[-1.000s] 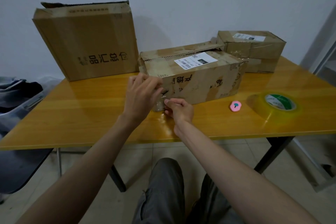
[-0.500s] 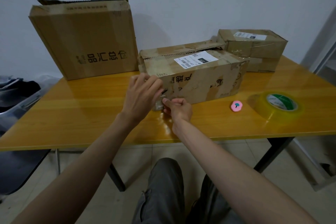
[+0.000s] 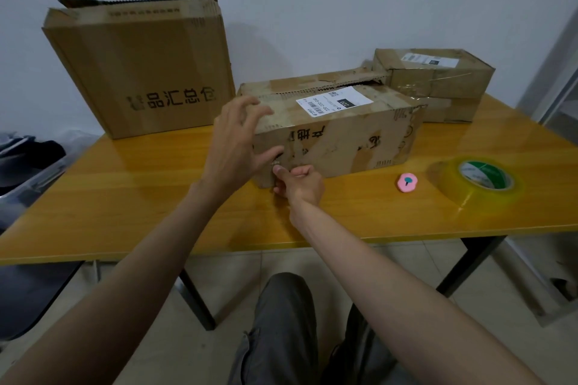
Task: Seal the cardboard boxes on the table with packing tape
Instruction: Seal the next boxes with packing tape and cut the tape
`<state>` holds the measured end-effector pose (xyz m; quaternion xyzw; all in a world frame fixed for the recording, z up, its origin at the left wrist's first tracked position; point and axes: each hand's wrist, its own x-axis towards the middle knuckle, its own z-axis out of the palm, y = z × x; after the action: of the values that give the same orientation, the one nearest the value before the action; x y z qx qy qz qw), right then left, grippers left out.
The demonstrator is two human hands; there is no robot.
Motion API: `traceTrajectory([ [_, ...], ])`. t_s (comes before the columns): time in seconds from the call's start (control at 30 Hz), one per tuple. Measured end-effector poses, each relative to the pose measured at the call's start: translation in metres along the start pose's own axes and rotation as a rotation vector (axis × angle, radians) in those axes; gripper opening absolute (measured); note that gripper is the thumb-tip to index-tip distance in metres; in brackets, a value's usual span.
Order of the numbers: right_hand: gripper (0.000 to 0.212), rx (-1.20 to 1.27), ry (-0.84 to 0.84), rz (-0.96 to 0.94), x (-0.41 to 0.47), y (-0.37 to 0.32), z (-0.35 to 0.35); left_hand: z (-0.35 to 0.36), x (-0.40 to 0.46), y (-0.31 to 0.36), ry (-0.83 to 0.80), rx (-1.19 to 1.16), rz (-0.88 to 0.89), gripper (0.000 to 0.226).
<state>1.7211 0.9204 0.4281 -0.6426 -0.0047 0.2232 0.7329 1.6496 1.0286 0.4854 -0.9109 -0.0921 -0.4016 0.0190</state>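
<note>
A long cardboard box (image 3: 350,131) with a white shipping label lies in the middle of the yellow table (image 3: 131,194); its top seam gapes along the back. My left hand (image 3: 237,141) hovers at the box's near left end with fingers spread. My right hand (image 3: 298,184) is curled low against the same end, thumb pressing near the corner; whether it pinches tape is unclear. A roll of clear packing tape (image 3: 480,184) lies flat on the table at the right. A tall box (image 3: 140,66) stands at the back left, a smaller taped box (image 3: 438,78) at the back right.
A small pink round cutter (image 3: 407,182) lies between the long box and the tape roll. Dark bags and a chair (image 3: 28,166) sit off the table's left side. A white wall is close behind. My knees are under the front edge.
My left hand has lifted off the box's end and opened its fingers wide. My right hand stays curled at the lower corner. The view has shifted slightly.
</note>
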Motion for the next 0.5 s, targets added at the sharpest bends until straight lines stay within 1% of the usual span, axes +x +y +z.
traceTrajectory([
  [0.07,0.041,-0.026,0.003,0.012,0.001,-0.002,-0.002,-0.008,0.020,-0.003,-0.079,-0.204,-0.147,0.070],
  [0.13,0.044,-0.015,-0.015,0.031,0.004,-0.003,-0.005,-0.015,0.040,-0.007,-0.161,-0.379,-0.310,0.072],
  [0.2,0.044,-0.008,-0.014,0.027,0.005,-0.004,-0.008,-0.019,0.055,-0.012,-0.268,-0.481,-0.431,0.072],
  [0.27,0.042,-0.056,0.031,-0.033,0.010,-0.005,-0.013,-0.019,0.060,-0.016,-0.342,-0.514,-0.503,0.070],
  [0.4,0.040,-0.089,0.109,-0.175,0.007,-0.021,-0.034,-0.015,0.055,-0.010,-0.348,-0.475,-0.576,0.065],
  [0.5,0.044,-0.068,0.121,-0.220,0.002,-0.024,-0.048,-0.018,0.050,0.002,-0.270,-0.492,-0.574,0.058],
])
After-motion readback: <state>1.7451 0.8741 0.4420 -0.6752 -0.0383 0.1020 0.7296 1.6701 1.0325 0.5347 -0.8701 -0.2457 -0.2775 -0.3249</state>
